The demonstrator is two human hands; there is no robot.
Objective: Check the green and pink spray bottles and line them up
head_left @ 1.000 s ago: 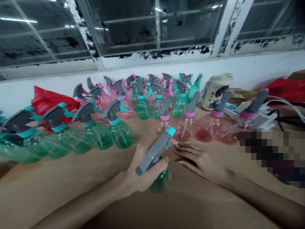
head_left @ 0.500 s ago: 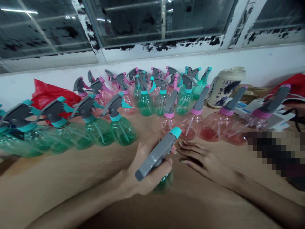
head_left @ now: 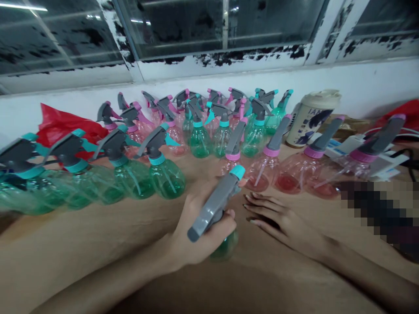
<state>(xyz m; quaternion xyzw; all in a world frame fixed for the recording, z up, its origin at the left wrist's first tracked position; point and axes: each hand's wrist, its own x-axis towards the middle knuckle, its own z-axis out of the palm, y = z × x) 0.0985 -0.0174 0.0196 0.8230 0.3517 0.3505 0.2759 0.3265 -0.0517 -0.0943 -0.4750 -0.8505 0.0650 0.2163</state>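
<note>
1. Left hand: grips the green spray bottle near its neck, under the grey spray head. The thumb lies along the near side; the other fingers curl round the far side, partly hidden.
2. Right hand: rests back upward on the table, near the held bottle but apart from it. Its fingers are slightly spread and pinch nothing.
3. Bottle position: in front of the person, nearer than both rows. Whether its base touches the table cannot be told.
4. Done: the held bottle has its spray head on. So have the row of green bottles, the row of pink bottles and the mixed group behind — as far as each shows.
5. Remaining: the held bottle is outside both rows — handling of it appears unfinished. How many others await handling cannot be told.
</note>
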